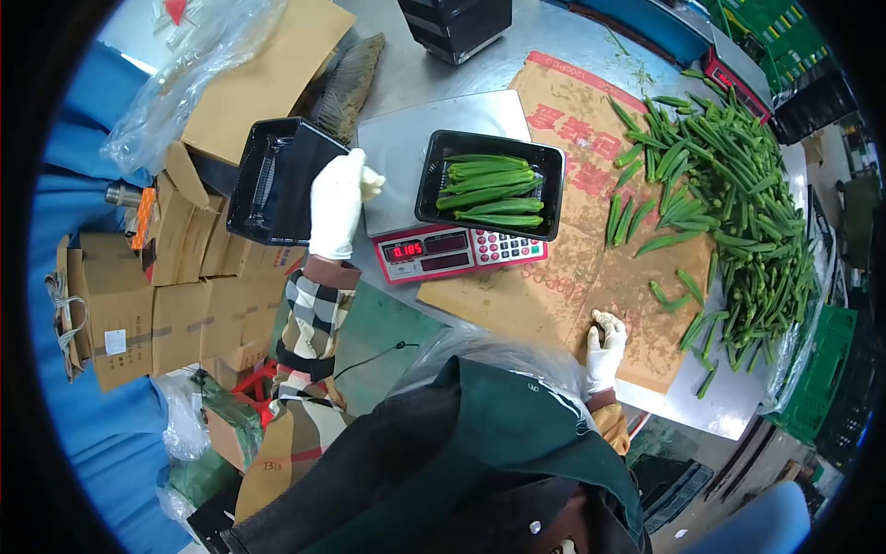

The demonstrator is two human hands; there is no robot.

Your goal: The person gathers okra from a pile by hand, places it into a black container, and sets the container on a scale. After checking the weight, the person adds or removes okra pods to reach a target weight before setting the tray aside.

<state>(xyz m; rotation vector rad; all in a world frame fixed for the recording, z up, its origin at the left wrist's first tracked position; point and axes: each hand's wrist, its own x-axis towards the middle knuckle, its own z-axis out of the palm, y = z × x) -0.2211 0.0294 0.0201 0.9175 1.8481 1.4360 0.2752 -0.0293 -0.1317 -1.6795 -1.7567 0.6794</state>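
My left hand [337, 205], in a white glove, is at the right edge of the black plastic trays [263, 189], its fingers curled together. Whatever they pinch, if anything, is hidden. My right hand [605, 353], also gloved, rests near the front edge of a flattened cardboard sheet [554, 286], fingers loosely bent and apart, with nothing in it. Between the hands, a black tray [428, 180] of green okra [491, 189] sits on the right part of a scale [392, 198]. Its red display [408, 249] reads 0.185.
A large heap of loose okra [738, 212] covers the right of the table. More black trays [455, 28] are stacked at the back. Cardboard boxes [189, 314] stand at left, below a clear plastic bag [189, 83]. Another red scale [736, 83] is at the far right.
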